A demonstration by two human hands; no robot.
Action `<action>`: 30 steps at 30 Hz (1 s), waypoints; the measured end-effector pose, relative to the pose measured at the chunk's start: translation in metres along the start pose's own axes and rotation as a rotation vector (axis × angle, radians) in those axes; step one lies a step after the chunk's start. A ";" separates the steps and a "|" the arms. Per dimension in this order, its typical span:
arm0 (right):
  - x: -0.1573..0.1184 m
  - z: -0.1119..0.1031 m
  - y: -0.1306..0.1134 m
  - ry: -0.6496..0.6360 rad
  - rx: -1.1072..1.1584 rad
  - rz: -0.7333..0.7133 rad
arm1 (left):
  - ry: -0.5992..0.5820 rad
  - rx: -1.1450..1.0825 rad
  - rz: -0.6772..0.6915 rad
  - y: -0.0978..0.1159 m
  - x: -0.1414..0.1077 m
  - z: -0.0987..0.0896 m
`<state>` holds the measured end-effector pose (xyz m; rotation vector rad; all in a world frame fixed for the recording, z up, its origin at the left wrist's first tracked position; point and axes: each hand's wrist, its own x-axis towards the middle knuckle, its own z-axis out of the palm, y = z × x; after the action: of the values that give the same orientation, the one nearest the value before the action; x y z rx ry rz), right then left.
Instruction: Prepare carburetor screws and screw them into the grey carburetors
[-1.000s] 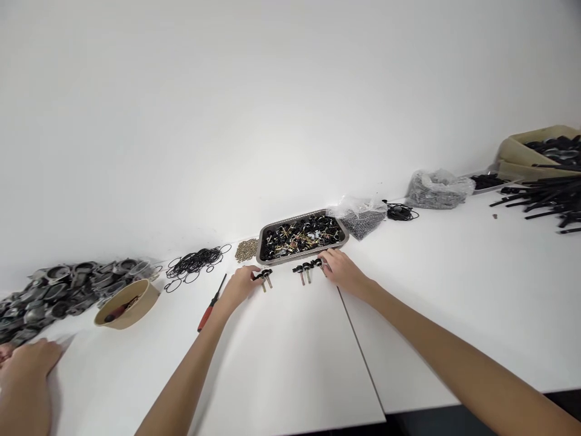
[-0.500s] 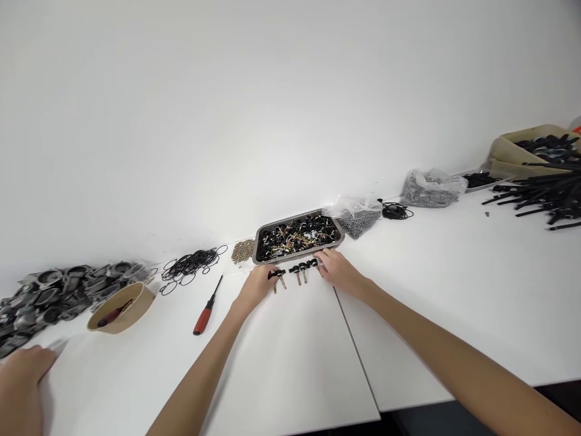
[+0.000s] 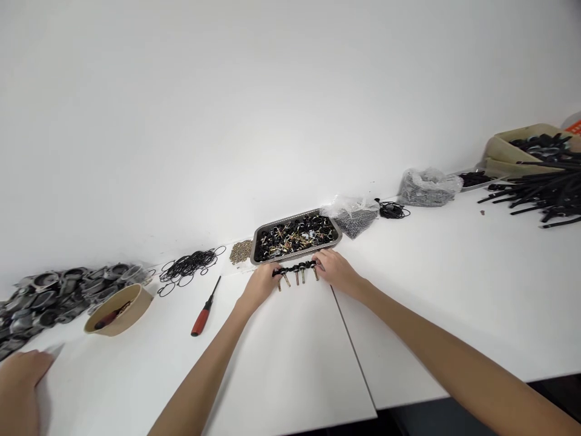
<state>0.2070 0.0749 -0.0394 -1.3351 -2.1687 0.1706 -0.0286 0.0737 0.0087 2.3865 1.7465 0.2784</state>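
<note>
Several small black parts with brass-coloured stems [image 3: 298, 274] form a row on the white table, stems toward me. At the row's left end my left hand [image 3: 262, 282] has its fingers closed against the end part. My right hand [image 3: 334, 267] pinches the part at the right end. Just behind the row is a metal tray [image 3: 296, 252] full of similar black and brass parts. Fingertips of both hands are partly hidden by the parts.
Left of the hands are a red screwdriver [image 3: 200, 321], black rings [image 3: 190, 264], brass pieces [image 3: 240, 251], a beige bowl [image 3: 122, 324] and grey housings [image 3: 49, 297]. Another person's hand [image 3: 27, 369] rests at lower left. Plastic bags [image 3: 356, 221] and black tubes [image 3: 544, 194] lie right.
The parts between my hands have come together into a tighter, straighter row. My left hand has moved slightly right, with the end parts. The view has shifted a little.
</note>
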 end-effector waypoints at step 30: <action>0.047 -0.054 0.021 0.072 0.080 0.139 | 0.368 -0.293 0.323 -0.021 -0.048 0.034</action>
<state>0.2370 0.1149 0.0157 -1.4244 -1.9894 0.2567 -0.0536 0.0334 -0.0312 2.4940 1.3081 0.9993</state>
